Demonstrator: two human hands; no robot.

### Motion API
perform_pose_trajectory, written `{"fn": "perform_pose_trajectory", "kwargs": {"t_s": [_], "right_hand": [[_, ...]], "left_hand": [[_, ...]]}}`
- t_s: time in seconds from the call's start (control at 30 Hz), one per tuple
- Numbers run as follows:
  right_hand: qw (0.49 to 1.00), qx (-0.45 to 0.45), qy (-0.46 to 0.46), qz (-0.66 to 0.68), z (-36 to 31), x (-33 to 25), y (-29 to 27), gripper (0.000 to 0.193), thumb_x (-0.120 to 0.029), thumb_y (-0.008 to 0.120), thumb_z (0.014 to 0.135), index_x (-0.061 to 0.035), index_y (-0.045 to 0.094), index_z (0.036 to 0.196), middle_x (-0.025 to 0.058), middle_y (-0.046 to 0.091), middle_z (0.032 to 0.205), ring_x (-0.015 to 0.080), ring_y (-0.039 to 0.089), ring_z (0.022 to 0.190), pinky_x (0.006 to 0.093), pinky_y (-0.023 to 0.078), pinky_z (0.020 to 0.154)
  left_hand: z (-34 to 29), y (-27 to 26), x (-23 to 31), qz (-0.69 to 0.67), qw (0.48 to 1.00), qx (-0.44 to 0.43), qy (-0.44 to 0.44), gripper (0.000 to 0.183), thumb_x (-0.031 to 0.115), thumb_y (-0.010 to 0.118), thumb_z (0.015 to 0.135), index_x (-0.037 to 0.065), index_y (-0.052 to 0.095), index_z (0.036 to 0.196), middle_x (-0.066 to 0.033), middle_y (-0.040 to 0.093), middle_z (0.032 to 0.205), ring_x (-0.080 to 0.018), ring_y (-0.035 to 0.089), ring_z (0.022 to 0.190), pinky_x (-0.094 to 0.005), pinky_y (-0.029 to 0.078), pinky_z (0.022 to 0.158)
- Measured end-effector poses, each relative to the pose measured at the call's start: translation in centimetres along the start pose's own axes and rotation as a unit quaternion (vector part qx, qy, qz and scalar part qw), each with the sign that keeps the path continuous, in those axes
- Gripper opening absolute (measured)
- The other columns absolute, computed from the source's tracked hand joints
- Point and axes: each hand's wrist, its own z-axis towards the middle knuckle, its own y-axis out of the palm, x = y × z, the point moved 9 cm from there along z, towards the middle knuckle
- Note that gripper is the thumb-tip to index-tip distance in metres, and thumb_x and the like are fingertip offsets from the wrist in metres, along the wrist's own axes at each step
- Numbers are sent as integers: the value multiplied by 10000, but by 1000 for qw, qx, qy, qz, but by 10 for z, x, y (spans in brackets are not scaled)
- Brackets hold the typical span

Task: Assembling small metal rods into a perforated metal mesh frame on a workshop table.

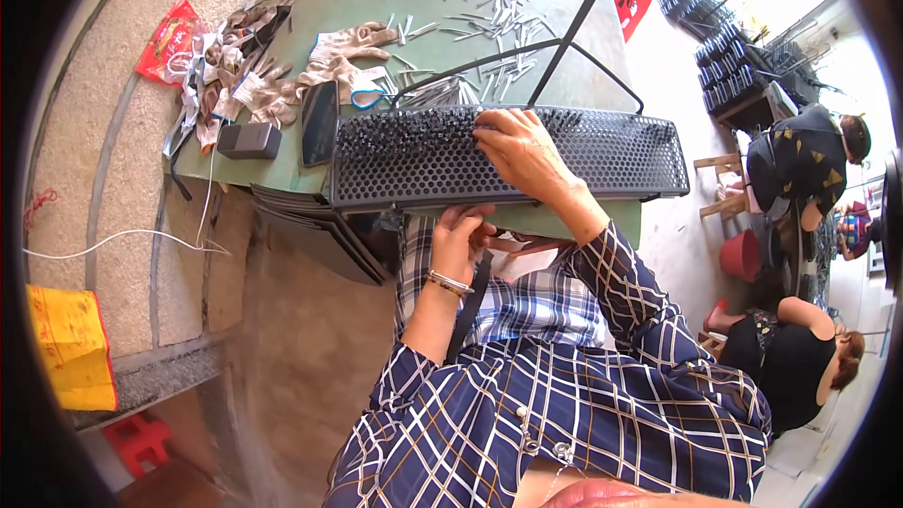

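Observation:
A long black perforated metal tray (423, 170) lies across the near edge of the green table, with thin black bars rising behind it. Small dark pieces (400, 132) crowd its back left part, standing among the holes. My right hand (527, 152) reaches over the tray from the right, fingers bent and drawn together at the back row; what they pinch is hidden. Below the tray's front edge is my left hand (459, 237), its fingers curled in close to the underside. Whatever it may hold cannot be made out.
Loose metal pins (494, 5) scatter over the green table (574, 0). Work gloves (343, 56), a dark phone (320, 122) and a grey box (249, 140) with a white cable sit left. Flat dark panels (320, 235) are stacked below. Two people work at the right, near a red bucket (740, 255).

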Motion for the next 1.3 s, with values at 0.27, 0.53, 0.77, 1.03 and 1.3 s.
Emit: {"fn": "perform_pose_trajectory", "kwargs": {"t_s": [0.27,0.53,0.77,1.03,1.3], "right_hand": [[1000,-11,9,-11,10,-4,1,130,-159,663,763,-51,641,832,71,567,924,247,547,899,370,405,819],[993,3,32,-109,17,-14,7,157,-208,685,729,-68,622,758,71,526,829,246,529,833,369,398,774],[989,-17,110,-101,17,-5,12,134,-185,671,721,-64,622,747,83,549,852,267,546,889,394,387,797],[978,10,166,-124,13,-1,13,144,-202,650,720,-63,629,692,87,551,852,270,548,888,408,382,793],[972,99,204,-65,9,4,5,125,-194,662,689,-70,641,681,80,553,853,263,544,867,395,380,783]], "left_hand": [[10,7,-13,-297,924,-149,-189,121,35,515,844,12,615,907,-67,657,978,-101,544,635,-234,421,544],[3,11,-6,-448,839,-199,-236,146,71,489,860,-11,606,890,-29,665,983,-55,485,536,-197,362,460],[3,9,-6,-410,869,-183,-207,166,104,500,876,10,627,925,-47,674,995,-59,543,592,-199,388,473],[3,13,-5,-383,886,-175,-193,160,120,500,890,26,629,904,-56,676,1003,-91,598,644,-224,421,503],[2,11,-9,-367,895,-162,-194,167,129,497,902,32,630,930,-65,680,997,-137,660,746,-248,472,558]]}}
